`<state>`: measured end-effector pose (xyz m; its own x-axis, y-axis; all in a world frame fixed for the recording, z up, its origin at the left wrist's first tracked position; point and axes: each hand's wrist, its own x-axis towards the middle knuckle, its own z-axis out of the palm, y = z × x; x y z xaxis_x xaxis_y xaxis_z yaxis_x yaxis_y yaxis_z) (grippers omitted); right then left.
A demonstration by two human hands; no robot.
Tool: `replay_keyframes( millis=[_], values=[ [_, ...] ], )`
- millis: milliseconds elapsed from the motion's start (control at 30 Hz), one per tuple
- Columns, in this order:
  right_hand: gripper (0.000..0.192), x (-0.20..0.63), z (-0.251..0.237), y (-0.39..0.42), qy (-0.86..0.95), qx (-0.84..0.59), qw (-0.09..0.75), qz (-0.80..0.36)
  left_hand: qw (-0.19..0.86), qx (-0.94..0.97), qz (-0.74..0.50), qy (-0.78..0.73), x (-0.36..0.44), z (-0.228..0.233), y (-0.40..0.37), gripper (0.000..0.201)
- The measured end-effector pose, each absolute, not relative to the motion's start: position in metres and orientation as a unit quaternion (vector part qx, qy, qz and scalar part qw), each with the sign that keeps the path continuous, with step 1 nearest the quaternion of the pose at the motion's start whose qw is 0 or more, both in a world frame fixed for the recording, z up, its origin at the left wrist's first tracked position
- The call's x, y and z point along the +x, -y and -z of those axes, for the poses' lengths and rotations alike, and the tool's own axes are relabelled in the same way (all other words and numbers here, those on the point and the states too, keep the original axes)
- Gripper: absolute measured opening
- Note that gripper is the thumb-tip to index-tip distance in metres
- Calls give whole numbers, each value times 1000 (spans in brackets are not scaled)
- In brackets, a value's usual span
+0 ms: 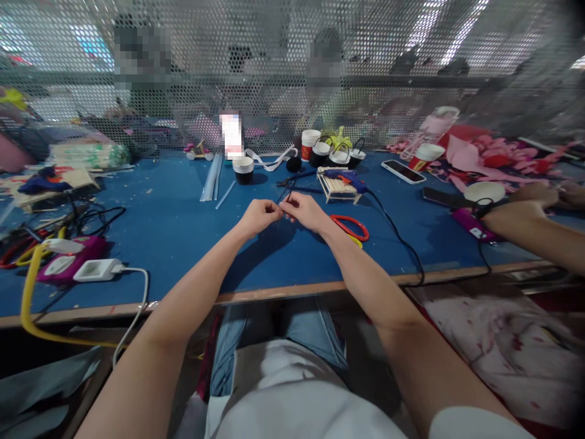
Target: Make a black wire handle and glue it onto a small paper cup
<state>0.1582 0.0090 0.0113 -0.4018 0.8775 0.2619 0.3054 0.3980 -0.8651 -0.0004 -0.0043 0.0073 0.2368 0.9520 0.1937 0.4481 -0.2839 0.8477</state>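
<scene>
My left hand (258, 216) and my right hand (304, 211) meet above the blue table (183, 213), fingertips pinched together. Between them runs a thin dark wire (286, 195) that sticks up a little from the pinch. Both hands grip it. Just right of my right wrist lie red-handled scissors (351, 227). Behind my hands stands a small rack of wooden sticks (338, 186) with a blue glue gun (350, 178) resting on it, its black cord trailing to the table's front edge.
Black-covered paper cups (243, 169) and several more cups (339, 157) stand at the back. Phones (403, 171) lie to the right. Another person's forearm (534, 222) rests at the right edge. A white power strip (95, 269) and yellow cable (27, 292) sit left. Mesh screen behind.
</scene>
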Motion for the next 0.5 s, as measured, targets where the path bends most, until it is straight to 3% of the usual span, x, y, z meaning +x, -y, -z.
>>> replay_keyframes(
  millis=[500],
  values=[
    [32,157,-11,-12,776,-473,355,-219,310,730,-358,-493,-2,-6,1,16]
  ],
)
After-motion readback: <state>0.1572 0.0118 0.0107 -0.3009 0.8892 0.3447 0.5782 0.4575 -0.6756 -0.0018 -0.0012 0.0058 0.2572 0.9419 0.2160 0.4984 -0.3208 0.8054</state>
